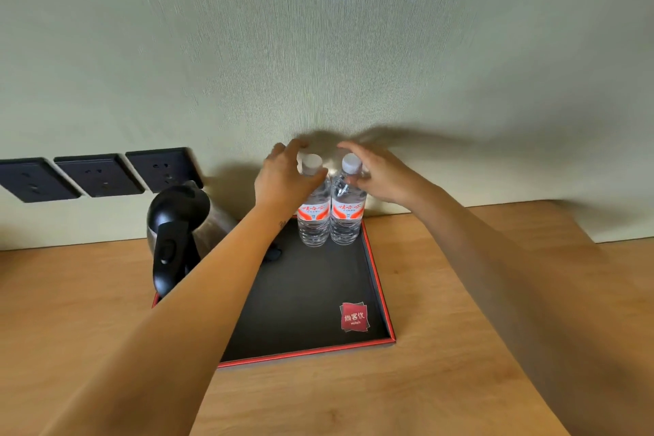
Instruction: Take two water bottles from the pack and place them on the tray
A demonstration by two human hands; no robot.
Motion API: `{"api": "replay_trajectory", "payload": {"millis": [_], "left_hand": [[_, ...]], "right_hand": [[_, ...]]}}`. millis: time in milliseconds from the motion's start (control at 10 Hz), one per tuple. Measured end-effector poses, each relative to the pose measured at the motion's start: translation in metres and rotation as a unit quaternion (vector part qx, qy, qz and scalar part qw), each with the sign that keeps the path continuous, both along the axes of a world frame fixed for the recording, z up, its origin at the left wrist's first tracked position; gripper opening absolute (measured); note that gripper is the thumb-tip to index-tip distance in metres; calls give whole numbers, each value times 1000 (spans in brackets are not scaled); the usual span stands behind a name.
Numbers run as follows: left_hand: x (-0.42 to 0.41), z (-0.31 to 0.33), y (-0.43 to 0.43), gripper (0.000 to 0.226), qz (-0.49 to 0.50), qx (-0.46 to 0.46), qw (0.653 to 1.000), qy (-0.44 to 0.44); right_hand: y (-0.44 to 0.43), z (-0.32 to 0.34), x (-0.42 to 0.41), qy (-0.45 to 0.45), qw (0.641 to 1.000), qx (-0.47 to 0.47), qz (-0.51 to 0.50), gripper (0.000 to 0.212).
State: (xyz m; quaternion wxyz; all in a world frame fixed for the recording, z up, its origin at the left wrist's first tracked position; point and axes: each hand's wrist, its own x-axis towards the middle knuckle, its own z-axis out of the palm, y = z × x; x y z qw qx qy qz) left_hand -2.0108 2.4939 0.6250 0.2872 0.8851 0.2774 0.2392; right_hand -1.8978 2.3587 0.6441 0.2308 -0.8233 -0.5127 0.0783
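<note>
Two clear water bottles with white caps and red-and-white labels stand upright side by side at the far right corner of a black tray (311,294) with a red rim. My left hand (283,180) is wrapped around the neck of the left bottle (313,219). My right hand (378,177) holds the neck of the right bottle (346,219), fingers curled just under its cap. Both bottle bases rest on the tray floor. No pack of bottles is in view.
A steel electric kettle (177,226) with a black lid and handle stands on the tray's left side, under my left forearm. Three dark wall sockets (99,173) sit on the wall at left. The tray lies on a wooden desk (460,294) against a pale wall.
</note>
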Motion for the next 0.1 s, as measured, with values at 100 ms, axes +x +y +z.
{"api": "replay_trajectory", "payload": {"millis": [100], "left_hand": [[-9, 9, -1, 55, 6, 32, 999, 6]], "right_hand": [[-3, 12, -11, -65, 998, 16, -17, 56]]}}
